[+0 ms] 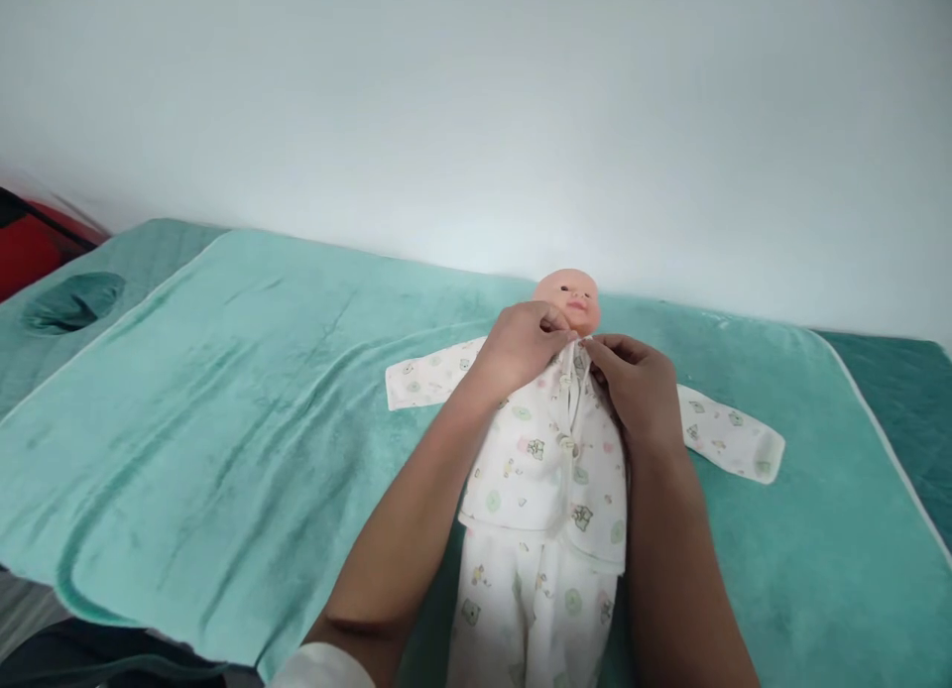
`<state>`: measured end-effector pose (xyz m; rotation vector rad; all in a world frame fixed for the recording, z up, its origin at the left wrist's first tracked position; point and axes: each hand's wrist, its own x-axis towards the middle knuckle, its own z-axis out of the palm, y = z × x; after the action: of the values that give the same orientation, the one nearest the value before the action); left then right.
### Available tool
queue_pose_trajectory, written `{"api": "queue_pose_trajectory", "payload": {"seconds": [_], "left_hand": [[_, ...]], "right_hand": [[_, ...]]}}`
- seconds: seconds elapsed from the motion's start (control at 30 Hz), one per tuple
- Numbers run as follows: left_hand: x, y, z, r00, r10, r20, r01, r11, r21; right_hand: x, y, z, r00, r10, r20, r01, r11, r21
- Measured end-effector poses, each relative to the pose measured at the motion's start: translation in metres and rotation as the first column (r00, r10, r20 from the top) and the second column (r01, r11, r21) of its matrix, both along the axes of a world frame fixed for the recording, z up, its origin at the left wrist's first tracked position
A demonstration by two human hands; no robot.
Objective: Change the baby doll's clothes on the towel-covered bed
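Observation:
A baby doll (566, 289) lies on its back, face up, with its head toward the wall. It wears a white baby shirt (532, 480) printed with small animals, and matching trousers (491, 609). Just below the doll's chin, my left hand (525, 343) pinches the shirt at its neckline. Opposite it, my right hand (641, 386) is closed on the other front edge of the collar, fingertips close to the left ones. Small ties run down the shirt front. Both sleeves stretch out sideways, partly covered by my forearms; the doll's own hands are not visible.
A light green blanket (223, 401) with some folds covers a darker green padded bed (907, 410). A round hole (74, 301) opens at the bed's left end, beside something red (41, 242). A white wall (476, 123) stands behind.

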<state>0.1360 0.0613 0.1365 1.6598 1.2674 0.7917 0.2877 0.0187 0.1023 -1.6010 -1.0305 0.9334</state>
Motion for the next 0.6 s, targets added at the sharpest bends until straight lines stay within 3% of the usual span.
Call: {"api": "queue_pose_trajectory", "payload": {"seconds": [0.13,0.33,0.47,0.6], "left_hand": [[0.011,-0.003,-0.008,0.986,0.086,0.141,-0.084,0.996,-0.020],[0.005,-0.004,-0.022,0.968,-0.006,0.250,0.028,0.996,-0.086],[0.002,-0.005,-0.023,0.957,0.020,0.288,0.005,0.996,-0.087],[0.002,-0.007,-0.024,0.947,0.032,0.319,-0.004,0.996,-0.089]], "right_hand": [[-0.001,0.000,-0.003,0.994,-0.044,-0.097,0.048,0.998,0.035],[-0.007,-0.003,-0.005,0.993,-0.073,-0.095,0.080,0.994,0.068],[-0.006,-0.003,-0.006,0.987,-0.085,-0.133,0.096,0.992,0.078],[-0.007,-0.004,-0.006,0.995,-0.065,-0.073,0.070,0.994,0.082]]}}
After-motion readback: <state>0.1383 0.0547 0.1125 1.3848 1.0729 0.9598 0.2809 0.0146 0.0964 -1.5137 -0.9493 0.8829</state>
